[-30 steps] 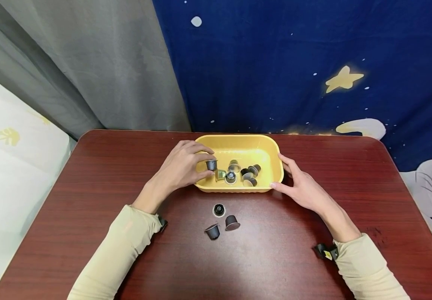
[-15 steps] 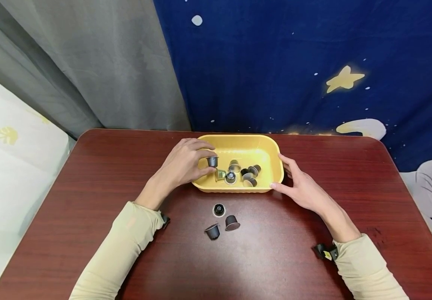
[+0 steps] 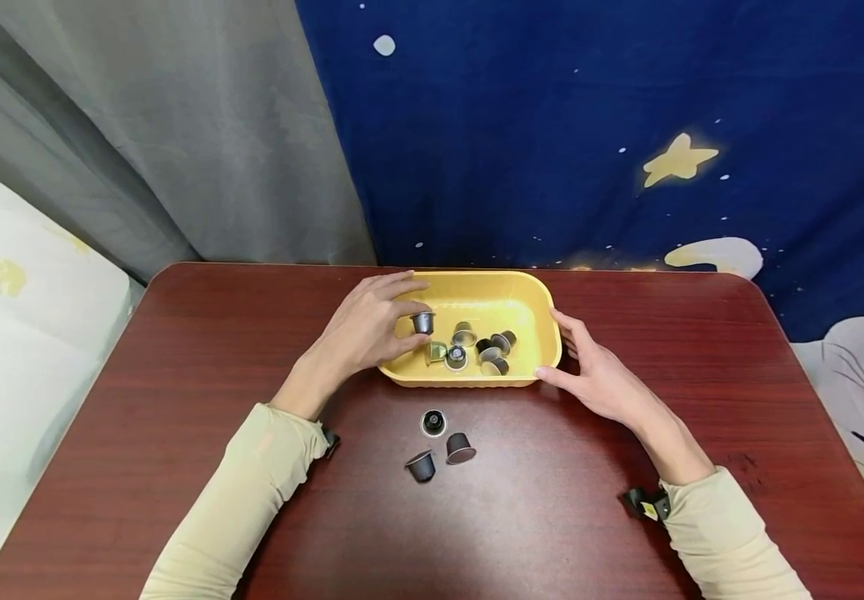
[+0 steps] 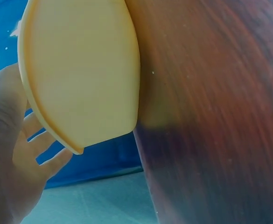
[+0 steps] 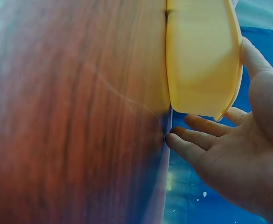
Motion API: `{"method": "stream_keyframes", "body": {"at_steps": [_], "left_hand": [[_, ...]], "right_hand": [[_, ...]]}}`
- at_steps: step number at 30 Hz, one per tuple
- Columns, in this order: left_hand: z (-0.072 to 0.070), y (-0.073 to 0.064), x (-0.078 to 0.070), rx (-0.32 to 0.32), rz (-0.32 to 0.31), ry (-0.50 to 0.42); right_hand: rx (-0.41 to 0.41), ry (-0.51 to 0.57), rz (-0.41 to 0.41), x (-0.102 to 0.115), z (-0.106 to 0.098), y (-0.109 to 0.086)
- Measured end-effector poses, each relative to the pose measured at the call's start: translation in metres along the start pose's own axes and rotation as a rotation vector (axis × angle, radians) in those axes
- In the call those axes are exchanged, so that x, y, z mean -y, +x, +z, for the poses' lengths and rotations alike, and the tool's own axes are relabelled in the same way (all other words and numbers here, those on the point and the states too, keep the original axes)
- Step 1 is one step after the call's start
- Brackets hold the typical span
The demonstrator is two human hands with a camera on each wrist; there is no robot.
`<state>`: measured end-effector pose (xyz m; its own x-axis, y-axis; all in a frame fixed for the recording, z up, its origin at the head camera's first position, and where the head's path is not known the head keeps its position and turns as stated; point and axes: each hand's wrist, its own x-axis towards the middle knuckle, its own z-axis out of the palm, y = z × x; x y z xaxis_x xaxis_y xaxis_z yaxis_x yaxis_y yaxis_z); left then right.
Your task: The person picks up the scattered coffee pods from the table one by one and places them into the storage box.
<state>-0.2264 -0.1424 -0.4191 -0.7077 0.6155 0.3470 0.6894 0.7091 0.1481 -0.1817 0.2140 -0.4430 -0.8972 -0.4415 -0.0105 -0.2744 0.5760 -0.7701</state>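
Note:
In the head view my left hand (image 3: pixel 367 327) pinches a dark grey coffee capsule (image 3: pixel 422 322) between thumb and fingers, over the left end of a yellow tray (image 3: pixel 476 382). Below it in the tray lie a gold-green capsule (image 3: pixel 436 353) and a dark one with a silver rim (image 3: pixel 456 358). A silver capsule (image 3: pixel 465 334) and several darker ones (image 3: pixel 493 354) sit further right. At the tray's right end is my right hand (image 3: pixel 600 377), thumb at the rim and fingers fairly straight along the outside. The left wrist view hides the held capsule behind the tray wall (image 4: pixel 85 70).
In front of the tray, three dark capsules lie on the red-brown table (image 3: pixel 551 517): one rim-down (image 3: pixel 434 423), one at the right (image 3: pixel 460 448), one tipped over (image 3: pixel 421 467). Behind the table's far edge hang a grey curtain (image 3: pixel 252 142) and a blue starry one (image 3: pixel 521 125).
My left hand has risen slightly toward the back of the tray, with the capsule still pinched. The right hand stays at the tray's end. The head view has shifted a little.

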Motion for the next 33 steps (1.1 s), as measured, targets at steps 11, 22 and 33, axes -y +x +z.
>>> {"method": "stream_keyframes", "body": {"at_steps": [11,22,33], "left_hand": [[0.007,-0.003,0.004,0.014,-0.023,-0.007],[0.009,-0.003,0.006,0.019,-0.036,-0.012],[0.011,-0.003,0.008,0.04,-0.058,-0.015]], "right_hand": [[0.003,-0.053,0.023,-0.001,0.001,0.0],[0.002,-0.074,0.03,0.0,0.001,-0.001],[0.006,-0.088,0.046,0.002,0.0,-0.001]]}}
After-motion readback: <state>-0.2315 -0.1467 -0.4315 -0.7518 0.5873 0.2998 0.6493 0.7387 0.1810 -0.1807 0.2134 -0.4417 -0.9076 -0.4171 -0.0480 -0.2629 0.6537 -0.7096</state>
